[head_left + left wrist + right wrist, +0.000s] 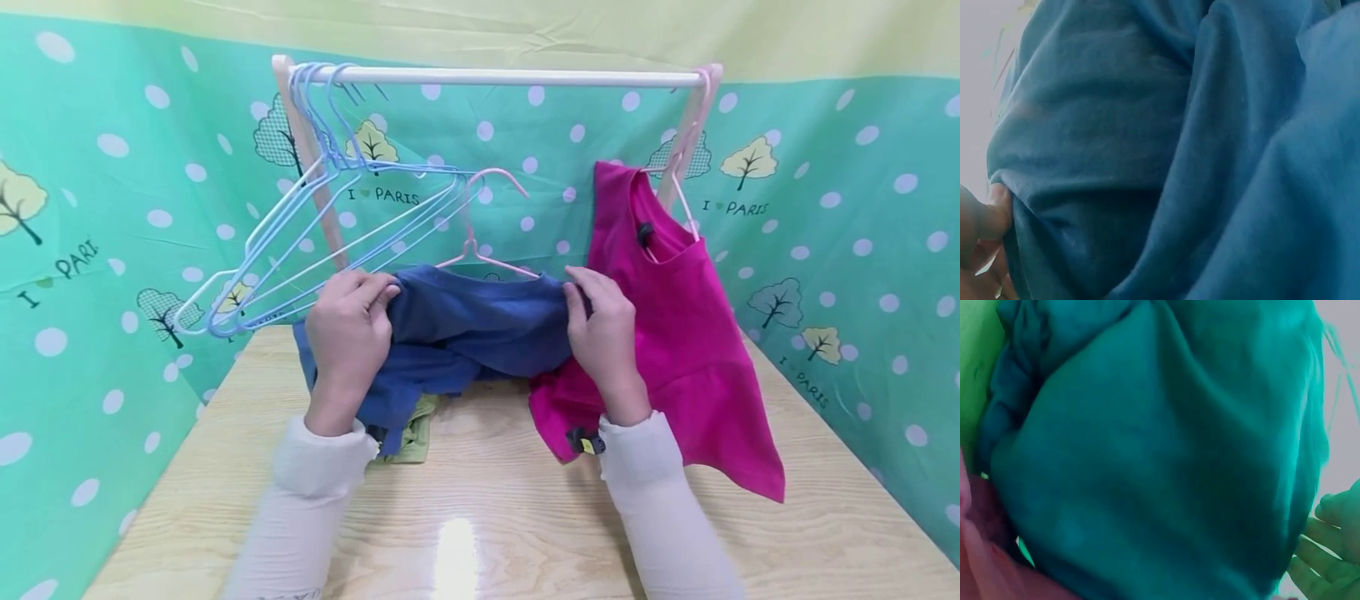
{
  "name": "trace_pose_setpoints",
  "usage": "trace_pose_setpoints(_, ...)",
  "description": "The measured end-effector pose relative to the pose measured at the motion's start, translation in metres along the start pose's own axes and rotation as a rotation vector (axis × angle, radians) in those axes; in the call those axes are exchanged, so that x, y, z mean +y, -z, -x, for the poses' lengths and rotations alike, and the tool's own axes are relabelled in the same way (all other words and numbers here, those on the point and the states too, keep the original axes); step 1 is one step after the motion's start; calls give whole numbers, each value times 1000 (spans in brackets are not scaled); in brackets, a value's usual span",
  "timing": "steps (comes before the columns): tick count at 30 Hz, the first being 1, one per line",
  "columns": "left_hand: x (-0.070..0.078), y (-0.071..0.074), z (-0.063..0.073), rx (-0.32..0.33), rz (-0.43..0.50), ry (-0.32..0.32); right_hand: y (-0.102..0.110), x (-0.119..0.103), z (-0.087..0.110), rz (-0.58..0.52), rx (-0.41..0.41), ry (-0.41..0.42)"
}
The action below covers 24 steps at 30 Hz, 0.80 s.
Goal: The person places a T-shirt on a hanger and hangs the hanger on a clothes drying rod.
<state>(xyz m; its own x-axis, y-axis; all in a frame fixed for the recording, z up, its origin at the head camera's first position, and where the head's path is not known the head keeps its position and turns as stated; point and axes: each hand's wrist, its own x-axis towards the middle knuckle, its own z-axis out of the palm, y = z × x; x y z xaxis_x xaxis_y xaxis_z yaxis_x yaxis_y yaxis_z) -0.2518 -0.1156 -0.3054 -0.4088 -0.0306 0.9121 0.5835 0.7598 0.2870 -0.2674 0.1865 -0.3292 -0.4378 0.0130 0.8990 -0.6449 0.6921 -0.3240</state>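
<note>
Blue garment (pixel 487 308): pinched both sides, pink hanger (pixel 469 242) at neckline

Held above wood-grain table (pixel 517 483), below smooth white rail (pixel 495 77). Matte, soft-looking cloth; upper edge drawn wide, loose folds below. Hanger slim, hook curved, arms slope behind neckline. Left hand (pixel 348 321) and right hand (pixel 603 325) apart, each pinching an upper corner.

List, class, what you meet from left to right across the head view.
Far-left yellow printed tree, person's left hand, thin pink hanger rising from the dark-blue cloth garment, person's right hand, right-hand pale wooden post.
</note>
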Motion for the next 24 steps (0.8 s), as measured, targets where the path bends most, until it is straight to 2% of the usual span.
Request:
trace_pose_setpoints(7,16,-7,4,-28,-14,-88,-13,-13,4,6,-53,89)
trace_pose_setpoints(9,17,-7,4,-66,-4,-87,-15,-14,6,19,-39,97)
trace_pose_setpoints(11,17,-4,3,-135,3,-68,-15,-13,8,36,-19,95)
trace_pose_setpoints(16,11,16,-5,-323,-15,53,-13,-12,7,34,22,56)
trace_pose_setpoints(20,8,37,-12,-421,-55,153,-10,-11,6,28,62,15)
trace_pose_setpoints(24,6,56,-17,-509,-67,306,-8,-11,4,34,97,-15)
